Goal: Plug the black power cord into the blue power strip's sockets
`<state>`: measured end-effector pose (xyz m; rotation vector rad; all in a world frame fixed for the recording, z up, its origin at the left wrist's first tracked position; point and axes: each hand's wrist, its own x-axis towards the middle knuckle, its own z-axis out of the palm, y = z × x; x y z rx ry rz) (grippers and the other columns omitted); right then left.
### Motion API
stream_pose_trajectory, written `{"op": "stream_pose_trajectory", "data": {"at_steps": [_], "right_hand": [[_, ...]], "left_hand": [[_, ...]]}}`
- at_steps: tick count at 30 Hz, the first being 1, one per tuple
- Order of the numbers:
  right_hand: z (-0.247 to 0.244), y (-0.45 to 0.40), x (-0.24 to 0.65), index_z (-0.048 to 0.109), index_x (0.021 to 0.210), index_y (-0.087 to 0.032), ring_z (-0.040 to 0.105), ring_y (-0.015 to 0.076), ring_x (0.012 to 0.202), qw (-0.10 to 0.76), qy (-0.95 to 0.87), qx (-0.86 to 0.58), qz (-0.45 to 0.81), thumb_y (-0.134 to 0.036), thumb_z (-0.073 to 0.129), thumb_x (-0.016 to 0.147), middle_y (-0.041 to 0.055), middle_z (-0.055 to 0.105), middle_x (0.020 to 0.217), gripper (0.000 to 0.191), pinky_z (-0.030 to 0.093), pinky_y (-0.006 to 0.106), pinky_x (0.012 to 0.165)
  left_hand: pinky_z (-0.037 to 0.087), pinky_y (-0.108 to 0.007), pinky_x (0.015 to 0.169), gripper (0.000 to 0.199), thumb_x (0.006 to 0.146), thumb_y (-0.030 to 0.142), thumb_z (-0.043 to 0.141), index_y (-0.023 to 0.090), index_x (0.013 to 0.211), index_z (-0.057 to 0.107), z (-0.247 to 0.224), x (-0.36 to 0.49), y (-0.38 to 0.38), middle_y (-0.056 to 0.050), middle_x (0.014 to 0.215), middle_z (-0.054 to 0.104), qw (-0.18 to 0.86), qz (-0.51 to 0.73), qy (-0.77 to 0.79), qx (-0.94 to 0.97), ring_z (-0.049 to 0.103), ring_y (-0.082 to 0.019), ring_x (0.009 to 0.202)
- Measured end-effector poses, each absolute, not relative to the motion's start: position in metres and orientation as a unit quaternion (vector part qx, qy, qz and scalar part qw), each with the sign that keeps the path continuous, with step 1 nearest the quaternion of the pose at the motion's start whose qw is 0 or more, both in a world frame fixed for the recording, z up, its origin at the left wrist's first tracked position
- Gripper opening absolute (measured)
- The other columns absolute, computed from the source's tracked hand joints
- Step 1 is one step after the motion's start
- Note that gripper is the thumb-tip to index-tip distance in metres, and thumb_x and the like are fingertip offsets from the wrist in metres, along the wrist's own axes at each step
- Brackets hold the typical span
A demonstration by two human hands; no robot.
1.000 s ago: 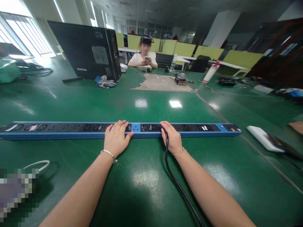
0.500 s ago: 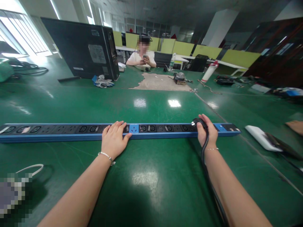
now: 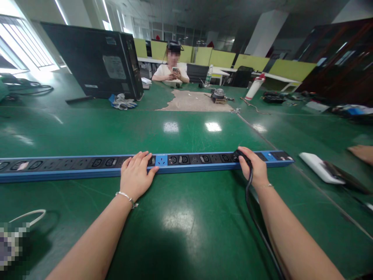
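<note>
"Now, head view: what differs?"

"Prongs of the plug (image 3: 237, 155), visible before, are hidden at the power strip (image 3: 189, 160) across the table (image 3: 186, 136)."

"Hands?"

"Right hand (image 3: 256, 167): fingers gripping the plug. Left hand (image 3: 136, 173): palm down on the strip, fingers extended."

— What can be seen at the wrist of the left hand (image 3: 135, 175)?
— A pale, silvery bracelet (image 3: 124, 195) is worn there, with a small piece hung from it.
— And on the right hand (image 3: 256, 168)?
— A thinner silvery chain (image 3: 268, 185) is worn. Both forearms are left bare, with slender fingers shown.
</note>
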<state>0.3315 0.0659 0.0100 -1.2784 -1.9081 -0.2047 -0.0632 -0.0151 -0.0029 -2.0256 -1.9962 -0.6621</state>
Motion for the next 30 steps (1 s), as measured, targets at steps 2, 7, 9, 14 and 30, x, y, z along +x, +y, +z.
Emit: {"op": "stream_pose_trajectory", "data": {"at_steps": [2, 7, 9, 14, 30], "right_hand": [[0.010, 0.065, 0.333, 0.062, 0.111, -0.018, 0.062, 0.0225, 0.103, 0.405, -0.758, -0.505, -0.082, -0.033, 0.047, 0.084, 0.0092, 0.066, 0.111, 0.034, 0.049, 0.038, 0.094], [0.005, 0.065, 0.335, 0.062, 0.110, -0.019, 0.063, 0.0216, 0.103, 0.398, -0.769, -0.497, -0.064, -0.032, 0.048, 0.084, 0.0080, 0.067, 0.111, 0.032, 0.049, 0.037, 0.093], [0.003, 0.064, 0.333, 0.062, 0.110, -0.020, 0.062, 0.0213, 0.103, 0.392, -0.774, -0.494, -0.064, -0.031, 0.048, 0.085, 0.0076, 0.066, 0.111, 0.031, 0.049, 0.036, 0.094], [-0.001, 0.060, 0.327, 0.061, 0.111, -0.021, 0.061, 0.0205, 0.106, 0.389, -0.773, -0.493, -0.083, -0.029, 0.046, 0.085, 0.0067, 0.066, 0.111, 0.031, 0.047, 0.036, 0.096], [0.011, 0.057, 0.322, 0.062, 0.107, -0.018, 0.059, 0.0227, 0.105, 0.526, -0.655, -0.538, -0.072, -0.037, 0.043, 0.087, 0.0086, 0.064, 0.110, 0.034, 0.043, 0.042, 0.098]], "left_hand": [[0.028, -0.045, 0.103, 0.047, 0.086, 0.046, 0.040, 0.019, 0.122, 0.052, -0.002, -0.063, -0.015, -0.011, 0.130, 0.055, 0.110, -0.222, -0.681, -0.689, 0.046, -0.026, 0.124], [0.027, -0.044, 0.103, 0.047, 0.087, 0.046, 0.040, 0.018, 0.122, 0.052, -0.002, -0.062, -0.015, -0.010, 0.131, 0.055, 0.114, -0.216, -0.683, -0.688, 0.046, -0.026, 0.124], [0.027, -0.044, 0.103, 0.047, 0.087, 0.046, 0.040, 0.018, 0.122, 0.052, -0.003, -0.062, -0.015, -0.010, 0.131, 0.055, 0.115, -0.216, -0.684, -0.688, 0.045, -0.026, 0.124], [0.027, -0.044, 0.103, 0.047, 0.086, 0.046, 0.040, 0.019, 0.123, 0.052, -0.002, -0.063, -0.015, -0.010, 0.130, 0.055, 0.109, -0.217, -0.684, -0.687, 0.045, -0.025, 0.124], [0.027, -0.043, 0.103, 0.048, 0.087, 0.047, 0.038, 0.018, 0.122, 0.052, 0.000, -0.062, -0.015, -0.010, 0.130, 0.055, 0.108, -0.206, -0.689, -0.687, 0.045, -0.025, 0.124]]}}
